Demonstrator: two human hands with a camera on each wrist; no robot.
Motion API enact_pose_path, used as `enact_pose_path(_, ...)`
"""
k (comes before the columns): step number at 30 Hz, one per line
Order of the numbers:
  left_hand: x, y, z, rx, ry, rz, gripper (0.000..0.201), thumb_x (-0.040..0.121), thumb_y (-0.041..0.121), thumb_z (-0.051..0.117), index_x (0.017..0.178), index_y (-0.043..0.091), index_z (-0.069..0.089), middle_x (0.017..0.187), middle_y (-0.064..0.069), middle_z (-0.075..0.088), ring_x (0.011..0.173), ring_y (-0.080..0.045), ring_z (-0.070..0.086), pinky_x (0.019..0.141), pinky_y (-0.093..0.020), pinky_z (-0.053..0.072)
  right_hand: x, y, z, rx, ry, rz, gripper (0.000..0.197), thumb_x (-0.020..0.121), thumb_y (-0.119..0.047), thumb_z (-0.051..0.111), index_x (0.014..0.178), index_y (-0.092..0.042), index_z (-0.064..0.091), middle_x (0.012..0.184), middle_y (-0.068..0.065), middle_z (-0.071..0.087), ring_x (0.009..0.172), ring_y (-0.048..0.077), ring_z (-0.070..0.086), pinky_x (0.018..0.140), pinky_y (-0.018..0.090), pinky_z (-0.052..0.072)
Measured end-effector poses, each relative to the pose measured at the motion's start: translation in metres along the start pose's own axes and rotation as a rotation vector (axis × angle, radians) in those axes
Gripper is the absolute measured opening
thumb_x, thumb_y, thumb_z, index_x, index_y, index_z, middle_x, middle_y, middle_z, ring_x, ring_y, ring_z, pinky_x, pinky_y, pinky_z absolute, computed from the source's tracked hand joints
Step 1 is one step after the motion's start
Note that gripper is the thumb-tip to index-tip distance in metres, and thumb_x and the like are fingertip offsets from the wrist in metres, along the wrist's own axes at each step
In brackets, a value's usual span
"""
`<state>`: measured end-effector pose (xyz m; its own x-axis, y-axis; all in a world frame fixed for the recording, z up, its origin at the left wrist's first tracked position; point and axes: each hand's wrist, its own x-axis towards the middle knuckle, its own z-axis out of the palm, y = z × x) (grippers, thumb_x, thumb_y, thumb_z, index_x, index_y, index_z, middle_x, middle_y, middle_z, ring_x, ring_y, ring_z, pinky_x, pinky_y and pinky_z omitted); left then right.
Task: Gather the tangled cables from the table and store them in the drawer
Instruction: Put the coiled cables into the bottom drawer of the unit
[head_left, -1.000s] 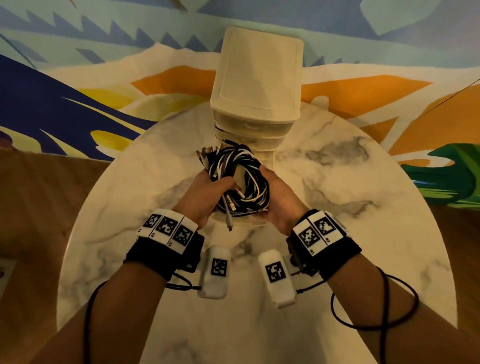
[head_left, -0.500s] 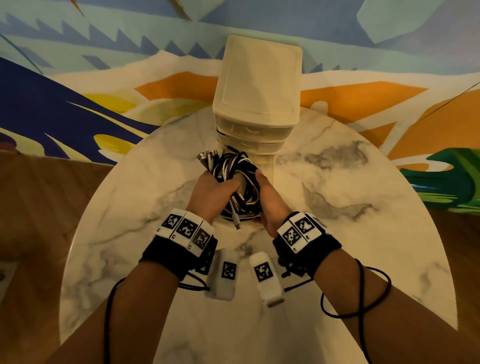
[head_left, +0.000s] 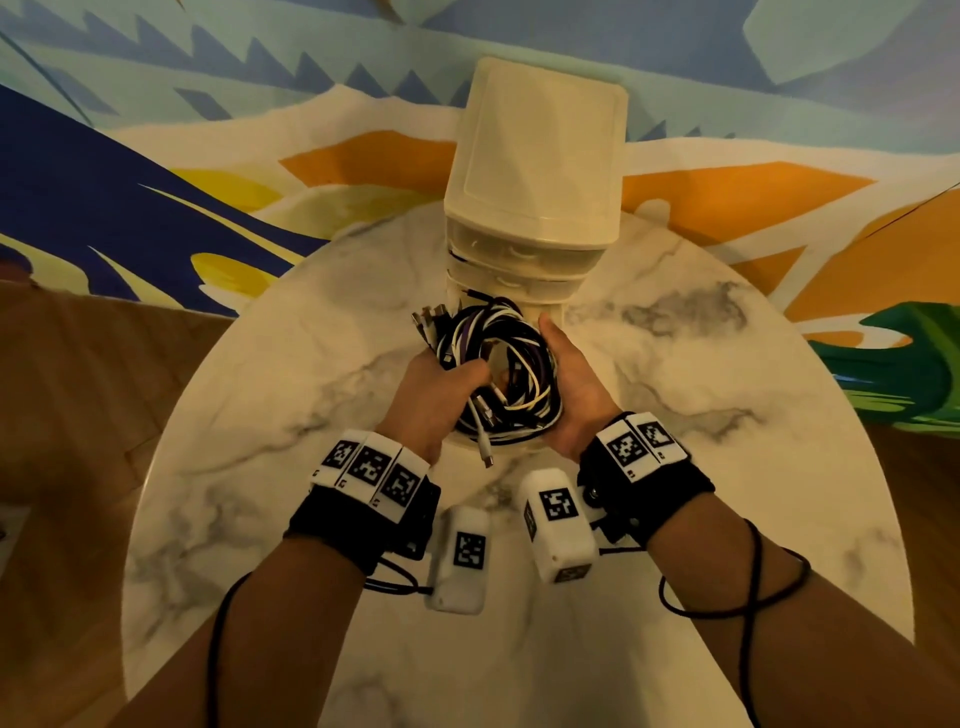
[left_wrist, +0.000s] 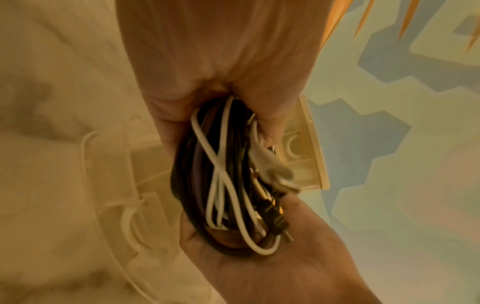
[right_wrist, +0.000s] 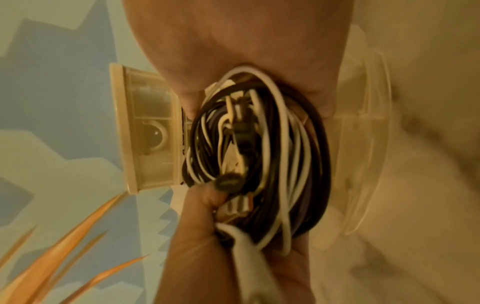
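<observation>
Having drifted a little nearer and lower than a second ago, now hovering over the open bottom drawer (head_left: 470, 451). Standing at the far middle of the round marble table (head_left: 727, 467): a cream drawer unit (head_left: 537, 171), upper drawers closed, the lowest pulled out toward the near side, mostly hidden beneath the load. Being carried between both palms just above that drawer: the cable bundle (head_left: 498, 374), black, white and purple loops coiled loosely. Gripping the bundle's left side, thumb hooked over the loops: the left hand (head_left: 434, 397). Cupping the right side, fingers wrapping underneath: the right hand (head_left: 574, 387). Splaying out at the far left of the coil: a cluster of plugs (head_left: 428, 319). Dangling off the near edge: one white connector (head_left: 485, 457).

Likely risks: dangling connector catching outside the drawer's near rim while lowering; loose loops springing open on release and spilling over the walls; stray plugs jamming the drawer when closing.
</observation>
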<state>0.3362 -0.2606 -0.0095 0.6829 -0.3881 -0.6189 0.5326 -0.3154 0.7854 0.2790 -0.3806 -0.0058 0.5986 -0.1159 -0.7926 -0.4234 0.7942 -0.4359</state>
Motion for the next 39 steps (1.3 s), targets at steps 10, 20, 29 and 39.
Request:
enact_pose_path(10, -0.006, 0.001, -0.003, -0.055, -0.008, 0.027, 0.012, 0.075, 0.005, 0.058, 0.081, 0.011, 0.067, 0.068, -0.004, 0.065, 0.066, -0.021, 0.062, 0.059, -0.029, 0.048, -0.006, -0.006, -0.007, 0.006, -0.064, 0.145, 0.073, 0.085, -0.069, 0.041, 0.097, -0.006, 0.076, 0.105, 0.018, 0.071, 0.095, 0.031, 0.068, 0.099, 0.046, 0.044)
enact_pose_path(20, -0.011, -0.002, 0.000, -0.194, -0.052, -0.048, 0.015, 0.082, 0.007, 0.057, 0.092, 0.004, 0.066, 0.075, -0.010, 0.067, 0.063, -0.022, 0.066, 0.052, -0.028, 0.050, -0.009, -0.002, -0.004, 0.062, -0.092, 0.153, 0.073, 0.086, -0.068, 0.040, 0.114, -0.007, 0.069, 0.130, 0.016, 0.058, 0.121, 0.030, 0.055, 0.109, 0.045, 0.036)
enact_pose_path(29, -0.010, -0.001, -0.004, -0.266, -0.040, -0.074, 0.019, 0.082, 0.005, 0.052, 0.096, 0.001, 0.065, 0.073, -0.012, 0.065, 0.065, -0.024, 0.065, 0.056, -0.030, 0.054, -0.009, -0.004, -0.008, -0.151, -0.086, 0.106, 0.070, 0.087, -0.071, 0.030, 0.104, -0.013, 0.067, 0.074, 0.008, 0.073, 0.072, 0.020, 0.071, 0.073, 0.032, 0.051)
enact_pose_path(39, -0.008, -0.001, -0.001, -0.157, -0.006, -0.045, 0.009, 0.081, 0.007, 0.055, 0.080, 0.006, 0.063, 0.066, -0.009, 0.062, 0.054, -0.019, 0.060, 0.047, -0.024, 0.045, -0.013, 0.003, -0.007, -0.033, -0.101, 0.048, 0.064, 0.091, -0.062, 0.039, 0.117, -0.010, 0.067, 0.117, 0.014, 0.068, 0.109, 0.026, 0.064, 0.100, 0.039, 0.045)
